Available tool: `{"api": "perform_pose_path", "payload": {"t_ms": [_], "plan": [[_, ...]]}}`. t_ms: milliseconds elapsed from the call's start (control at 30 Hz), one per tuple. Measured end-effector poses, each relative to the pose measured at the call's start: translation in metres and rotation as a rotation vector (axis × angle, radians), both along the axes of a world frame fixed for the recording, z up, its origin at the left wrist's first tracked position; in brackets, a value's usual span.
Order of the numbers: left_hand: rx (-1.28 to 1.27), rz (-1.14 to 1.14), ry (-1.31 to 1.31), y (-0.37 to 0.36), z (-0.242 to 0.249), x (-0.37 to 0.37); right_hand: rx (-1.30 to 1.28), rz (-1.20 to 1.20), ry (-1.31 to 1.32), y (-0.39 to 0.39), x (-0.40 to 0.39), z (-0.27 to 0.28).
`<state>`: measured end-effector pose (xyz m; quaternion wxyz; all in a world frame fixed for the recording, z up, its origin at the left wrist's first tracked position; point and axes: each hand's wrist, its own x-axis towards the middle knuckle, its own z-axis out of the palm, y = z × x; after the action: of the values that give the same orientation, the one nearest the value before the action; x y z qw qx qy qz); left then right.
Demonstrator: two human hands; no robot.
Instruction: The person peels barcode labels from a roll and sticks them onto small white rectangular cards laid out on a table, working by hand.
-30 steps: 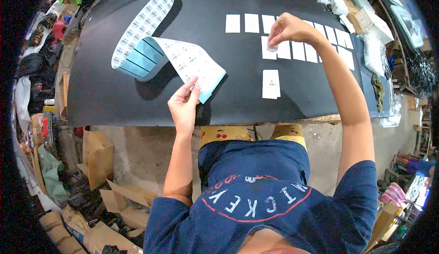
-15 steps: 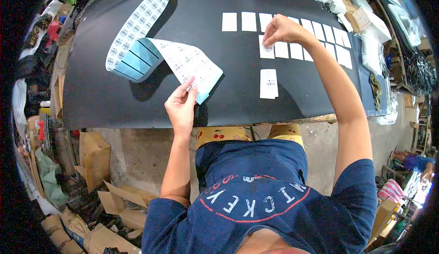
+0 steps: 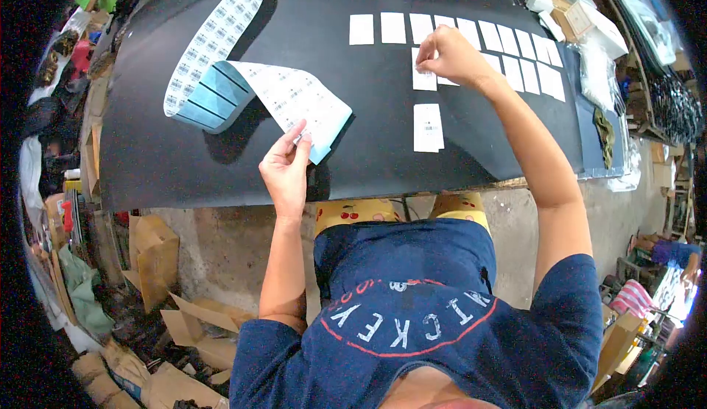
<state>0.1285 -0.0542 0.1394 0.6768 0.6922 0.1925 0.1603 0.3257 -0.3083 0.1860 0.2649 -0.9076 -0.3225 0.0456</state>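
Note:
My left hand (image 3: 286, 160) pinches the near end of a long strip of barcode labels (image 3: 294, 100), white on top with a light blue backing, which curls away across the table. My right hand (image 3: 451, 57) is closed in a pinch over a white card (image 3: 425, 81) in the second row. At its fingertips is a small barcode sticker, mostly hidden, against the card. Nearer to me lies a small stack of white cards (image 3: 427, 128), the top one bearing a printed barcode label. Beyond the hand runs a row of plain white cards (image 3: 393, 28).
The black tabletop (image 3: 184, 177) carries all of this. Plastic bags (image 3: 598, 81) and a white box (image 3: 600, 30) crowd its right end. Cardboard boxes (image 3: 202, 328) stand on the floor at left. Another person (image 3: 666, 254) is at the far right.
The view has shifted slightly, so the cards and strip appear a little further left and up. My right hand stays at the same card, its fingers slightly moved; my left keeps its pinch.

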Motion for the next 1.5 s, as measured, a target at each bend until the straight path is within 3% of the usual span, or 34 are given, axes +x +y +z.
{"api": "perform_pose_path", "payload": {"t_ms": [133,267,467,533,867,1033,1267,1333,1500], "plan": [[0.025,-0.022,0.020,0.002,-0.001,-0.001,0.043,0.073,0.162,-0.004,-0.026,0.035],[-0.015,-0.023,0.000,0.003,-0.003,0.000,-0.042,0.169,0.236,-0.007,-0.047,0.024],[-0.004,-0.008,0.011,0.001,-0.001,0.000,-0.008,0.090,0.247,-0.009,-0.070,-0.005],[0.004,-0.002,0.011,0.001,-0.002,0.000,0.071,0.142,-0.047,-0.011,-0.074,-0.007],[-0.006,-0.002,-0.019,-0.001,-0.002,0.000,0.067,-0.005,-0.242,-0.016,-0.108,-0.017],[-0.001,0.000,-0.026,0.000,-0.004,-0.001,0.131,-0.194,-0.352,-0.011,-0.130,-0.023],[0.088,0.012,0.010,0.000,0.000,-0.003,-0.235,-0.243,-0.250,0.008,-0.178,-0.047],[0.170,0.003,0.026,0.001,0.005,-0.003,-0.248,-0.261,-0.194,0.010,-0.178,-0.039],[0.021,-0.024,0.029,0.000,0.005,-0.002,-0.231,-0.277,-0.226,0.009,-0.183,-0.036]]}}
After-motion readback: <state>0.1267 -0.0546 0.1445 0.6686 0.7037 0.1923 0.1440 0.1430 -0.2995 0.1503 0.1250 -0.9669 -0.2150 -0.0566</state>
